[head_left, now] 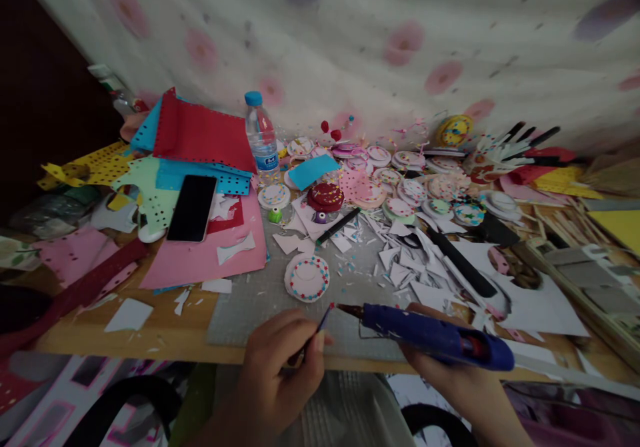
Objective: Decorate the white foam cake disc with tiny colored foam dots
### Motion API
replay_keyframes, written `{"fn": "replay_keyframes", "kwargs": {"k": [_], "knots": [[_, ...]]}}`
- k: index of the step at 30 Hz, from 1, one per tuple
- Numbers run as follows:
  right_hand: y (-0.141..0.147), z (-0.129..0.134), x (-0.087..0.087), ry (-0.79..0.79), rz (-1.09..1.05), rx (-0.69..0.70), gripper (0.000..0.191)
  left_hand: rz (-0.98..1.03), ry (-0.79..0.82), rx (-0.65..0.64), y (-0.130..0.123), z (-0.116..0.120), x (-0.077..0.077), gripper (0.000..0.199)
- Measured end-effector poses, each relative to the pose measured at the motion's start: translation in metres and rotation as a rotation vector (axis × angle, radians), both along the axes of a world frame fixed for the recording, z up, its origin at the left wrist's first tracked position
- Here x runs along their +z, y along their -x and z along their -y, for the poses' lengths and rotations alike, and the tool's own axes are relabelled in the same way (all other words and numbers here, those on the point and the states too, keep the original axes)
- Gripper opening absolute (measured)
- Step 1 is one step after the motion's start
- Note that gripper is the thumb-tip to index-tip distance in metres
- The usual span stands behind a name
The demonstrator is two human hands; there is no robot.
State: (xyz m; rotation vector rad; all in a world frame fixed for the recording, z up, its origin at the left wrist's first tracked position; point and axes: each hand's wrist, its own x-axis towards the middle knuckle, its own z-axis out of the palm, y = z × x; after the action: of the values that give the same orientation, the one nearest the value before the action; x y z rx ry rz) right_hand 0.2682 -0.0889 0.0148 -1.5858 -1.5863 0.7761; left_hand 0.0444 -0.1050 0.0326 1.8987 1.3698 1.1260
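Note:
My left hand (285, 360), at the front edge of the grey cutting mat (235, 314), pinches a thin dark pointed tool (325, 318). A tiny red star (332, 306) sits at its tip. In my right hand (450, 380) is a blue glue gun (430, 332), its dark nozzle pointing left, close to the star. Just beyond my left hand lies a round white piece (307, 278) ringed with red and blue stars. My right fingers are partly hidden behind the glue gun.
Decorated discs (367, 192), a water bottle (262, 137) and a marker (338, 226) stand or lie behind. White paper scraps (400, 260) spread to the right, near a black-handled tool (463, 264). Left are a phone (193, 208) and pink sheets (200, 264).

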Motion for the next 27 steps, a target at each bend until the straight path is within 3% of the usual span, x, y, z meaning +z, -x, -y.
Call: {"fn": "replay_keyframes", "kwargs": {"k": [5,16,27], "knots": [[-0.0014,-0.0032,0.0047,0.031,0.012,0.066,0.013,-0.026,0.001,-0.005,-0.0003,0.0001,-0.0013,0.026],[-0.0015,-0.0034,0.0050,0.036,0.012,0.054,0.018,-0.024,-0.010,-0.011,-0.0002,-0.0002,0.0004,0.026],[-0.0014,-0.0039,0.0071,0.069,0.038,0.089,0.011,0.008,-0.062,-0.020,-0.0011,-0.0011,-0.0004,0.026]]}}
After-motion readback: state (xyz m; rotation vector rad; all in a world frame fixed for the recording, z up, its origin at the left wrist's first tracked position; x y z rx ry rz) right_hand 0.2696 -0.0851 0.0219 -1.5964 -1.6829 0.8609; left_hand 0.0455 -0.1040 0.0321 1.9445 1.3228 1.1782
